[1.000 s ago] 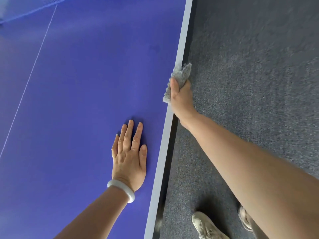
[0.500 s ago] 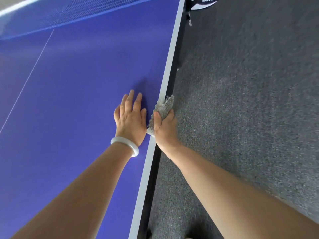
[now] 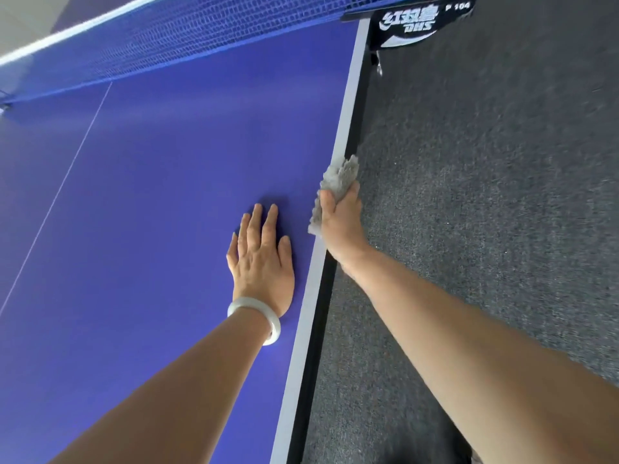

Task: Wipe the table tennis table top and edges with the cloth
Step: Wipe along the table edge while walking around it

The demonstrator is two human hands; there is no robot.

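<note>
At the right-hand border of the blue bench (image 3: 160, 202), the right hand (image 3: 340, 222) is closed around a crumpled grey cloth (image 3: 336, 182), thumb on top, pressing it against the white edge stripe (image 3: 348, 105) and the dark side of the bench. The cloth projects beyond the fingers toward the net (image 3: 160, 41) and also hangs out at the thumb side, over the stripe. The left hand (image 3: 261, 259) lies flat on the blue surface just beside the stripe, palm down, fingers extended and slightly spread, holding nothing; a pale bangle (image 3: 258, 313) circles its wrist. The two hands are near each other but apart. A black net clamp (image 3: 408, 21) with white lettering sits at the far corner. Grey carpet (image 3: 502, 195) covers the floor to the right.
</note>
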